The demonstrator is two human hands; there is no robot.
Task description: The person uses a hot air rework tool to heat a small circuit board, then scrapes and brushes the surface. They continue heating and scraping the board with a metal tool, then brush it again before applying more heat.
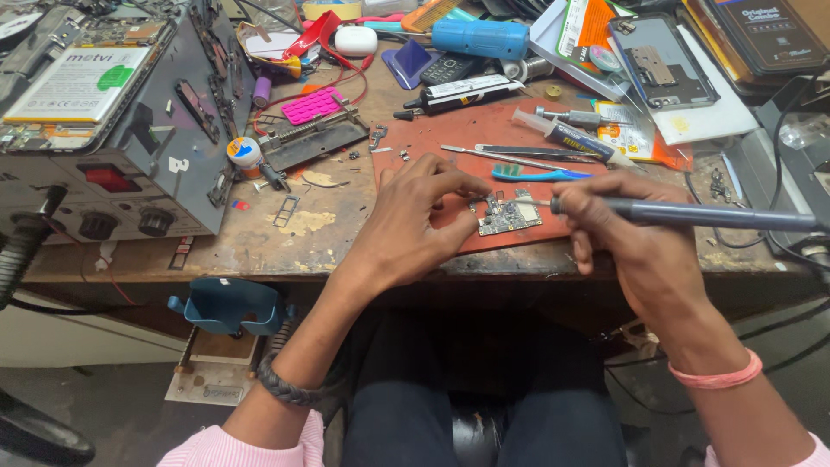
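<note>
Small circuit board [508, 214] lies on a red-brown mat [450, 147], directly between the 2 hands. Left hand [413, 220] rests on the mat, fingers curled, fingertips pressing the board's left edge. Right hand [635, 238] is clamped around a dark soldering iron [692, 214]; its thin tip reaches left onto the board's upper edge. Hands sit close together, board bridging them. Just beyond the fingers: a blue toothbrush [540, 174], tweezers [510, 154], a syringe [566, 136]. Far left of the left hand, a grey power supply box [130, 130]. Workbench [320, 233] cluttered throughout.
</note>
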